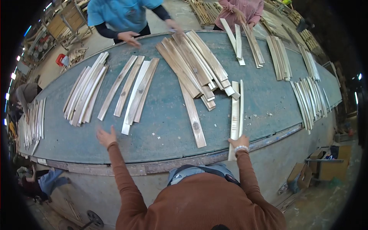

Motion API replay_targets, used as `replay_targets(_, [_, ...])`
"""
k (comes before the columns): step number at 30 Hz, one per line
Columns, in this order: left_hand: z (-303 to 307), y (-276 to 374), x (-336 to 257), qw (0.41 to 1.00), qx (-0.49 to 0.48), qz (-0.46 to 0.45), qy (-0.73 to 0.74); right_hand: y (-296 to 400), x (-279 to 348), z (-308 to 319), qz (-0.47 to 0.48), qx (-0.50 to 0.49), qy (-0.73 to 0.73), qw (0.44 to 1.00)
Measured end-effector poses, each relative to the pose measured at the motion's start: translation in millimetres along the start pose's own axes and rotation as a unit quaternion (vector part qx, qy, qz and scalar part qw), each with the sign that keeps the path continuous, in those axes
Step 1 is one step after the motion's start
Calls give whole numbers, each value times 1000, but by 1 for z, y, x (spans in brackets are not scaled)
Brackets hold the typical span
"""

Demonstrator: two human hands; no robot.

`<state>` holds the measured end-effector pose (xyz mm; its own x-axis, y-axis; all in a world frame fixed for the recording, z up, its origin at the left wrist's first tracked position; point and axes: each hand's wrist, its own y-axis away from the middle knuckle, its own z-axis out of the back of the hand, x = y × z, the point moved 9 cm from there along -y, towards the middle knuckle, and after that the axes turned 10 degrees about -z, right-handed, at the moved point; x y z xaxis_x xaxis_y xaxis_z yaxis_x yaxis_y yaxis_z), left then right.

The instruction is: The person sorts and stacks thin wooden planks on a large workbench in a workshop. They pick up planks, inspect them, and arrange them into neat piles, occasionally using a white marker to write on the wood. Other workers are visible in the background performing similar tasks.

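Flat wooden slats lie in groups on a long green-topped table. My left hand, slightly blurred, is open with its fingers apart, just below the near end of a single slat. More slats lie to its right, some overlapping. My right hand, with a beaded bracelet at the wrist, is closed on a pale slat that reaches past the table's near edge; a narrower slat stands beside it, its near end at my fingers. A knotted slat points towards me from the large central pile.
Across the table are a co-worker in a blue shirt, hands over the wood, and a co-worker in pink handling slats. Further bundles lie left and right. Another person bends at the far left.
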<state>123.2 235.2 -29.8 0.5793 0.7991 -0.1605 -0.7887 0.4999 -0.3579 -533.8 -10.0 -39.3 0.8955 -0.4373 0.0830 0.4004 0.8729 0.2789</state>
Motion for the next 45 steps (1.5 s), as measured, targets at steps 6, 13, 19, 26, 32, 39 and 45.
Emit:
replay_targets(6, [-17, 22, -200, 941, -11, -199, 273, -28, -64, 42, 27, 24, 70, 997])
replay_targets(13, [8, 107, -414, 843, 78, -335, 414, -27, -198, 84, -53, 48, 156, 985])
replay_targets(19, [16, 133, -613, 804, 23, -495, 328, -50, -241, 68, -46, 88, 195, 976])
replay_targets(26, [-111, 159, -732, 713, 349, -602, -89, -92, -247, 93, 26, 113, 27, 993])
replay_targets(32, [-103, 185, -682, 717, 240, -653, -51, -142, -200, 118, 88, 93, -124, 984])
replay_targets(39, [-79, 182, -602, 752, 430, -500, 5, -261, -3, 110, 187, 90, -234, 950])
replay_targets(45, [-33, 127, -586, 916, 2, -399, 40, -287, 150, 158, 295, -236, -153, 913])
